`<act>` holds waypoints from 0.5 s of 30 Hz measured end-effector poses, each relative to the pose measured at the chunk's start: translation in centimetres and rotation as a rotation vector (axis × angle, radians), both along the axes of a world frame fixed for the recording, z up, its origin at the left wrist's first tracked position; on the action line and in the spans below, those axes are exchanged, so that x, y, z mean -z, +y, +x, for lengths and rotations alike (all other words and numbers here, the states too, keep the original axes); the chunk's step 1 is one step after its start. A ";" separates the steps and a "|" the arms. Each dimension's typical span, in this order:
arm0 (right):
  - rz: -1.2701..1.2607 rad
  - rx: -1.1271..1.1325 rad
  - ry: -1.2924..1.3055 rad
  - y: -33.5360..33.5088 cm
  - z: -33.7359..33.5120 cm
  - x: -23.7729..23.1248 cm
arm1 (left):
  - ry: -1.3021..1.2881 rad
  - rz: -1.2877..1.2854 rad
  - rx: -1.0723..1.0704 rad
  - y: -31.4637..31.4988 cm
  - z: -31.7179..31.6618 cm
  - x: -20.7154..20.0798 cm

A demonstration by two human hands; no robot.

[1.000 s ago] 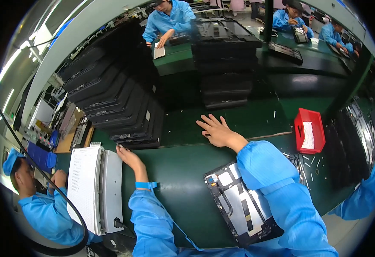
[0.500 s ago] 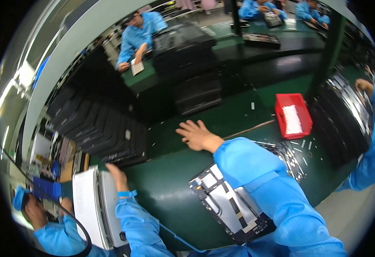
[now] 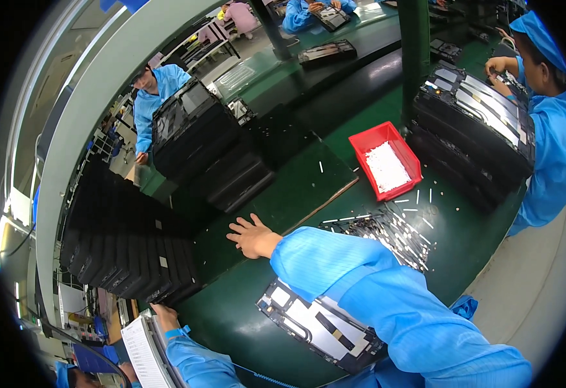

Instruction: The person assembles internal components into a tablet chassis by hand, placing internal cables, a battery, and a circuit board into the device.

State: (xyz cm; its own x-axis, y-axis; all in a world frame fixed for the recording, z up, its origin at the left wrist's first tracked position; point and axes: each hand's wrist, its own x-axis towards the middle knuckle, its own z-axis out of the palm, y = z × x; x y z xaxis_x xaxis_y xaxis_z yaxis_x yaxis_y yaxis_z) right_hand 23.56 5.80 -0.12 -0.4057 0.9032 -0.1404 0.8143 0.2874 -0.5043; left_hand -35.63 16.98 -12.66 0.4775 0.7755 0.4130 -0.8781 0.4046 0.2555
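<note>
My right hand is held over the green tabletop with its fingers spread, and nothing is in it. At the lower left, my left hand is beside the foot of a tall stack of black panels. Its fingers look stretched out but are seen edge-on, and whether they touch the stack I cannot tell. Between my forearms lies an opened flat electronic panel with silver plates and a black frame, partly covered by my right sleeve. A blue coiled cord runs from my left wrist.
Near my right forearm are a heap of thin strips and a red bin of white pieces. Stacked panels stand at the right and far left. A paper pad is by my left hand. Co-workers in blue sit around.
The view has turned to the right, so the bin and panels sit further left in it. My right hand remains spread over the table; my left hand now appears closer to the stack's foot.
</note>
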 end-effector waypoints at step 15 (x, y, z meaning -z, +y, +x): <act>-0.089 -0.005 0.063 0.7 -0.8 -0.6 | 0.067 0.029 -0.002 -2.9 1.8 -3.2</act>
